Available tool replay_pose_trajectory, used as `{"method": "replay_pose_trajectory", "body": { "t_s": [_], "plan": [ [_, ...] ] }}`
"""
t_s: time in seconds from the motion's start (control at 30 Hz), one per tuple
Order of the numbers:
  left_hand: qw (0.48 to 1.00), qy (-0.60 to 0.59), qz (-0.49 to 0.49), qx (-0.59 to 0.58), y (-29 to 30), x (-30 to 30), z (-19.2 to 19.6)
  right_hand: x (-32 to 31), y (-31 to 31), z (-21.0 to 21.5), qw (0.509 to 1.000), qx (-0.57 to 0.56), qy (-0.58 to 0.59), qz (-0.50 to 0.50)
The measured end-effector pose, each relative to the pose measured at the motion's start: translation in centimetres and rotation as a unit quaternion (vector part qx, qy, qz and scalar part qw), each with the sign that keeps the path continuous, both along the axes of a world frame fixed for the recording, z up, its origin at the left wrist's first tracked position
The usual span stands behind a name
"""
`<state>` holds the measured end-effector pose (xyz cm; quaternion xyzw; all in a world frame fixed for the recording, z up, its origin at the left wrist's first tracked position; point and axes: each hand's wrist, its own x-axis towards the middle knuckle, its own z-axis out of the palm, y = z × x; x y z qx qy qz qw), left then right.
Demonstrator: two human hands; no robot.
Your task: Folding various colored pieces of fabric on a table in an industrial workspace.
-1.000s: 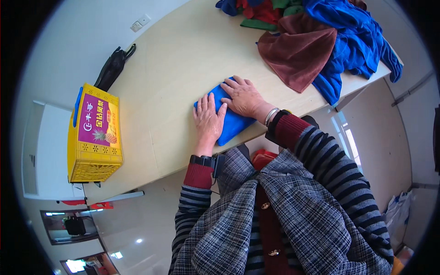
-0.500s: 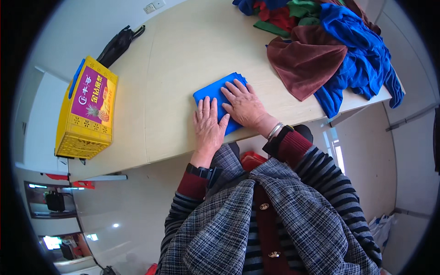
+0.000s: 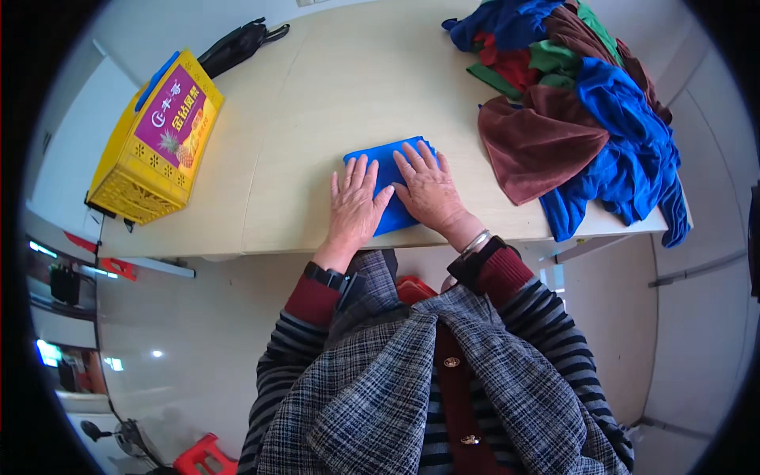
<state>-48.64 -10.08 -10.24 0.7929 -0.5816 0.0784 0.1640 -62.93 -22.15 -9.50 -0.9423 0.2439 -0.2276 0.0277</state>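
A folded blue cloth (image 3: 388, 169) lies near the front edge of the pale wooden table (image 3: 317, 119). My left hand (image 3: 354, 207) rests flat on its left side, fingers stretched out and pointing away from me. Flat on the right side of the cloth lies my right hand (image 3: 430, 195), its fingers slightly spread. The two thumbs almost meet over the middle of the cloth. Both palms cover much of it, so its near part is partly hidden.
To the right is a heap of loose cloths, with a brown cloth (image 3: 538, 142) and a blue cloth (image 3: 625, 150) on its near side. A yellow carton (image 3: 150, 150) stands at the left, a black folded umbrella (image 3: 241, 46) behind it. A red stool (image 3: 204, 457) is on the floor.
My head view has shifted, so the table and the things on it appear turned and displaced. Both hands stay flat on the blue cloth, with the right hand slightly nearer its right edge.
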Motion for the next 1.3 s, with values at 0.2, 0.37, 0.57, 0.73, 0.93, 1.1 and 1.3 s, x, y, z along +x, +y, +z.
{"method": "replay_pose_trajectory", "body": {
  "t_s": [0.2, 0.37, 0.57, 0.73, 0.93, 1.1, 1.3],
  "plan": [
    [0.999, 0.030, -0.006, 0.010, -1.6, -0.6, -0.8, -0.1, -1.0, -1.4, 0.998, 0.059, -0.006, 0.017],
    [0.999, 0.035, -0.002, 0.020, -1.6, -0.6, -0.9, -0.2, -1.1, -1.2, 0.996, 0.081, 0.010, 0.020],
    [0.998, 0.038, 0.007, 0.040, -1.8, -0.8, -0.4, -0.5, -1.4, -1.1, 0.996, 0.083, 0.008, 0.013],
    [0.999, 0.040, 0.003, 0.035, -1.7, -0.7, -0.8, -0.6, -1.2, -1.1, 0.995, 0.097, 0.003, 0.006],
    [0.999, 0.038, -0.010, 0.021, -1.7, -0.6, -1.2, -0.6, -1.4, -1.3, 0.994, 0.107, 0.009, 0.005],
    [0.999, 0.041, -0.007, 0.026, -1.8, -0.8, -0.8, -0.6, -1.4, -1.1, 0.994, 0.105, 0.023, 0.001],
    [0.999, 0.030, -0.008, 0.028, -1.9, -0.5, -1.0, -0.3, -1.5, -0.8, 0.994, 0.100, 0.038, 0.000]
  ]
}}
